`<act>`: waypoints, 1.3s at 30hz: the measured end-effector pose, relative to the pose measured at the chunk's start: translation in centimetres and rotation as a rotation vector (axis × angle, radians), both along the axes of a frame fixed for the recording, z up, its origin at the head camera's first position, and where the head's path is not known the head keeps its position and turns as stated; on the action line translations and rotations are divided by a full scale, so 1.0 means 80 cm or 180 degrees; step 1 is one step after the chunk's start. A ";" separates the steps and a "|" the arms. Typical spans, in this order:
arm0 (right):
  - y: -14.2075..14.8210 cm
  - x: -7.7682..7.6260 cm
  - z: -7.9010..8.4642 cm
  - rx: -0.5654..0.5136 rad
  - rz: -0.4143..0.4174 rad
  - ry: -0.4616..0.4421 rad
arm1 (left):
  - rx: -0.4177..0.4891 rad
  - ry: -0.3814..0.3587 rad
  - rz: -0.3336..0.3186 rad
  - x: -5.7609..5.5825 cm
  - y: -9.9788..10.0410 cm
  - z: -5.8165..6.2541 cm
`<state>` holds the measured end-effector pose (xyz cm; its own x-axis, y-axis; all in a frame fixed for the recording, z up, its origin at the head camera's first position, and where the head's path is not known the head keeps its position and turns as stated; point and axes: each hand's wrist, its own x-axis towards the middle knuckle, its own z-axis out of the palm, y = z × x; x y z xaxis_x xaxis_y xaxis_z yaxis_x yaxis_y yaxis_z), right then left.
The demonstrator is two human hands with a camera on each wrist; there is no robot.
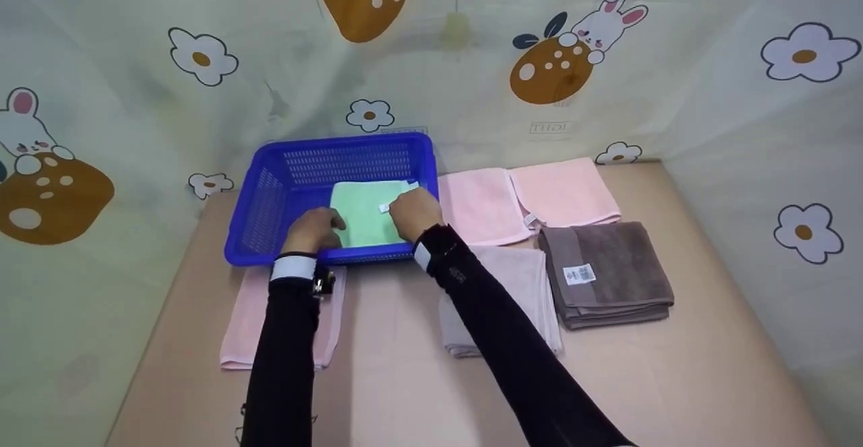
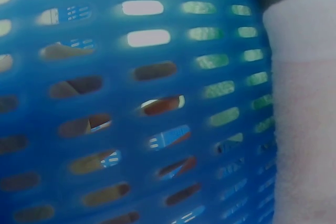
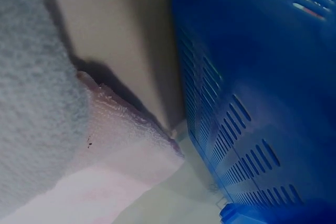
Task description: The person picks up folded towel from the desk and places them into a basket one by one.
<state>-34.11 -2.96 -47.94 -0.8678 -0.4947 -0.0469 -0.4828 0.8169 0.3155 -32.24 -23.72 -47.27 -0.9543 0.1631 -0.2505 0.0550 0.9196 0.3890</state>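
Black sleeves (image 1: 280, 359) stretch forward to a blue basket (image 1: 344, 141); left hand (image 1: 311, 230) bends loosely, released, beside a green towel (image 1: 363, 214), right hand (image 1: 416, 214) curls over it, grip unclear

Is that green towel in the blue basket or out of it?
In: the head view shows the green towel lying inside the blue basket, with the rim running all around it.

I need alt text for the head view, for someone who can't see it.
A person's left hand and right hand reach into a blue basket, at either side of a folded green towel. Pink towels, a pale grey towel and a brown towel lie outside the basket on a tan table, before a backdrop printed with rabbits and flowers.
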 end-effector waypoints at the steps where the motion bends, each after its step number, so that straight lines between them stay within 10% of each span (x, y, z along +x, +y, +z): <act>1: 0.000 -0.001 0.000 0.0009 0.0005 -0.0008 | -0.0002 0.0003 -0.0008 0.000 0.000 0.001; 39: 0.002 0.000 0.005 0.0037 -0.0009 -0.0142 | -0.0009 -0.0088 0.0008 -0.002 0.000 0.003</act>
<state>-34.13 -2.84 -47.53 -0.8661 -0.4914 -0.0914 -0.4942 0.8147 0.3032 -32.44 -23.73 -47.05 -0.9474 0.1600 -0.2772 0.0420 0.9208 0.3879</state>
